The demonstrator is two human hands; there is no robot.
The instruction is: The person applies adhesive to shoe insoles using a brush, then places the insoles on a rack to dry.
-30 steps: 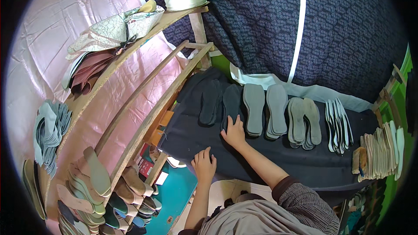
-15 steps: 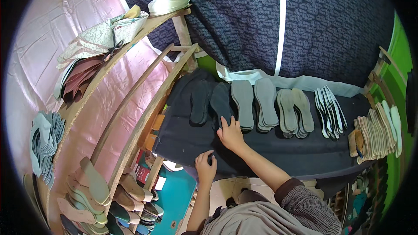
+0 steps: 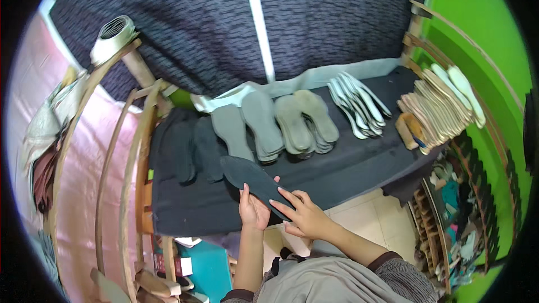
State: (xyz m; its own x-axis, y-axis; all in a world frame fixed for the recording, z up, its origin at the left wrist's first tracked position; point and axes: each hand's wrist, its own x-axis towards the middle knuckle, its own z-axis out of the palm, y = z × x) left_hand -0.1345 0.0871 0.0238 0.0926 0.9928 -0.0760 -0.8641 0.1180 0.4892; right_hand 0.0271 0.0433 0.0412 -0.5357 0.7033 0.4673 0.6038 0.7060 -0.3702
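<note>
A dark grey shoe insole (image 3: 252, 178) is held slanting above the near side of the black-covered table (image 3: 208, 219). My left hand (image 3: 254, 210) grips it from below, fingertips showing past its far edge. My right hand (image 3: 306, 216) has its fingers across the insole's near end, with the thumb lower down. Behind it, two stacks of black insoles (image 3: 209, 151) lie side by side. To their right come grey insole stacks (image 3: 261, 123), greenish-grey insole stacks (image 3: 295, 126) and a fanned group of white-edged insoles (image 3: 356, 104).
A long row of beige insoles (image 3: 438, 109) stands at the table's right end beside a brown block (image 3: 407, 129). Wooden racks (image 3: 143, 151) rise on the left, with a white roll (image 3: 115, 33) on top. Lower right is a shelf (image 3: 429, 235) of assorted materials.
My right hand has drawn a dark insole off the black stacks toward me, and my left hand now grips it too. The view has turned to the right.
</note>
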